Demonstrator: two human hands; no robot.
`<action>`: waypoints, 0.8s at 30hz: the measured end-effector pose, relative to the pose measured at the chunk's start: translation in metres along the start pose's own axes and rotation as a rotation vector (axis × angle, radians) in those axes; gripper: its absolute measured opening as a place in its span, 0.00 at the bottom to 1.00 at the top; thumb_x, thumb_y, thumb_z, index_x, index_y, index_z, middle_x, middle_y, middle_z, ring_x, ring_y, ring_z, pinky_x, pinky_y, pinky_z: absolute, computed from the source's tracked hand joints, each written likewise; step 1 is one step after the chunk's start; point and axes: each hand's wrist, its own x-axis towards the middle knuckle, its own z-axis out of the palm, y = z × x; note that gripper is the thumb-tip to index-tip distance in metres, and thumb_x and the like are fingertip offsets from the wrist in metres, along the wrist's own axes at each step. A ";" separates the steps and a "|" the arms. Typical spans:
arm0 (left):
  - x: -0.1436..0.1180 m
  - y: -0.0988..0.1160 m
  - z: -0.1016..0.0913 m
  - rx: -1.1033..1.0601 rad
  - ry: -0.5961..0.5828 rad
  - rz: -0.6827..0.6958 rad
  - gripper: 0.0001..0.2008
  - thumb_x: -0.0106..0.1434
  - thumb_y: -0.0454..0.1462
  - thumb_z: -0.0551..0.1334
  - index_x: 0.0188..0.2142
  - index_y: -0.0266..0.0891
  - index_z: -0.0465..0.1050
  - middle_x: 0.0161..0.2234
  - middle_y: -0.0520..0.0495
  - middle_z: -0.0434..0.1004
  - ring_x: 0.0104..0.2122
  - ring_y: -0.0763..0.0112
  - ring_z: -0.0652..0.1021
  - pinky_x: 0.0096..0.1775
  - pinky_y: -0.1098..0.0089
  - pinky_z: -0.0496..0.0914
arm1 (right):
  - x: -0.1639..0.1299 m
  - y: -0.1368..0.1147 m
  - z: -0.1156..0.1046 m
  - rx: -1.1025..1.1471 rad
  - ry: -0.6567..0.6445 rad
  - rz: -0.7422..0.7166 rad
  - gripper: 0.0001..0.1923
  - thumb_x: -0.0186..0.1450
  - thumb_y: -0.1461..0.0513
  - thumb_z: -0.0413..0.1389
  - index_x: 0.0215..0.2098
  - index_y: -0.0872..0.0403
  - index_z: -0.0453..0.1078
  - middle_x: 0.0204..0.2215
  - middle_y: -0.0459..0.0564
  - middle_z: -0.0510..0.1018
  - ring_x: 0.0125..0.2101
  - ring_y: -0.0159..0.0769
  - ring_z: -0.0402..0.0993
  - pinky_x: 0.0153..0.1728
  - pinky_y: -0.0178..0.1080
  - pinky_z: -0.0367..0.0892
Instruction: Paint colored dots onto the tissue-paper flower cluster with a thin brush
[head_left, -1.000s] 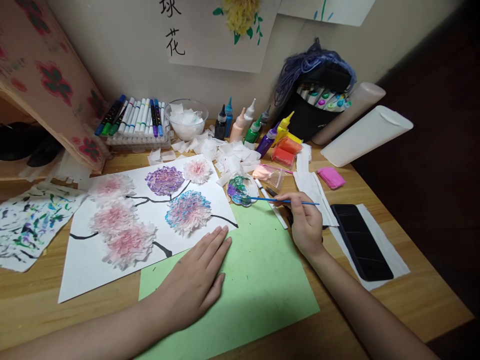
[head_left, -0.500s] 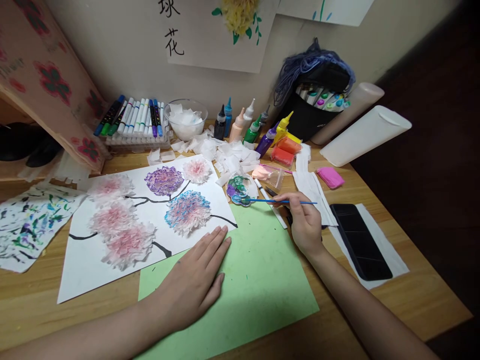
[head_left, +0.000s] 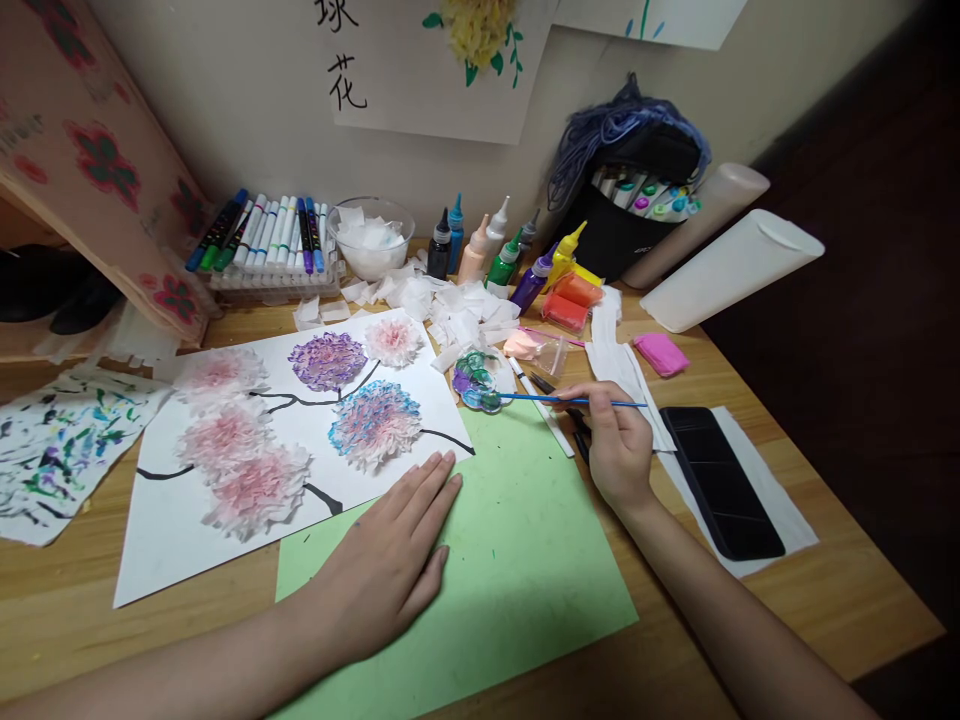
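Paintbrush (head_left: pixel 559 401), thin and blue, lies almost level in the right hand (head_left: pixel 616 450), whose fingers are closed around its handle. Its tip touches the small palette (head_left: pixel 480 380) at 9 o'clock from that hand. The left hand (head_left: pixel 390 560) lies flat with fingers open and together on the green paper (head_left: pixel 525 560), at 7 o'clock from the palette. At 10 o'clock from this hand is the white sheet (head_left: pixel 165 540) with 6 paper flowers. Paint bottles (head_left: pixel 495 250) stand at 12 o'clock from the palette.
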 end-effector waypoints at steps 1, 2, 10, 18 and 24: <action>0.000 0.000 0.000 -0.002 0.002 0.000 0.27 0.68 0.31 0.51 0.66 0.29 0.52 0.68 0.35 0.50 0.67 0.55 0.54 0.63 0.54 0.60 | 0.000 0.000 0.000 0.007 -0.001 -0.003 0.16 0.71 0.55 0.47 0.36 0.50 0.75 0.33 0.48 0.79 0.36 0.35 0.77 0.38 0.38 0.72; 0.000 0.000 0.000 -0.002 0.004 0.001 0.27 0.68 0.31 0.51 0.66 0.29 0.52 0.68 0.35 0.50 0.67 0.55 0.54 0.63 0.54 0.60 | 0.000 0.000 0.000 0.007 -0.012 -0.004 0.16 0.71 0.55 0.47 0.37 0.50 0.75 0.33 0.48 0.80 0.37 0.35 0.77 0.38 0.38 0.72; 0.000 0.000 0.000 0.037 0.000 0.022 0.26 0.69 0.31 0.50 0.65 0.26 0.54 0.68 0.32 0.51 0.67 0.53 0.55 0.62 0.53 0.61 | -0.002 -0.001 -0.002 -0.042 -0.028 -0.030 0.15 0.71 0.57 0.47 0.36 0.50 0.75 0.33 0.46 0.80 0.38 0.33 0.77 0.40 0.36 0.71; 0.002 -0.001 0.000 0.052 -0.013 0.026 0.26 0.69 0.31 0.50 0.65 0.26 0.54 0.68 0.32 0.50 0.67 0.53 0.55 0.61 0.52 0.63 | -0.005 -0.001 0.001 -0.073 -0.029 -0.059 0.15 0.71 0.58 0.47 0.37 0.49 0.75 0.34 0.47 0.79 0.39 0.34 0.76 0.39 0.37 0.70; 0.000 -0.001 0.001 0.054 -0.013 0.025 0.26 0.69 0.32 0.49 0.65 0.26 0.53 0.68 0.32 0.50 0.67 0.53 0.53 0.61 0.51 0.62 | -0.008 0.002 0.004 -0.039 -0.049 -0.017 0.14 0.71 0.58 0.47 0.37 0.49 0.75 0.35 0.46 0.79 0.39 0.33 0.76 0.41 0.37 0.69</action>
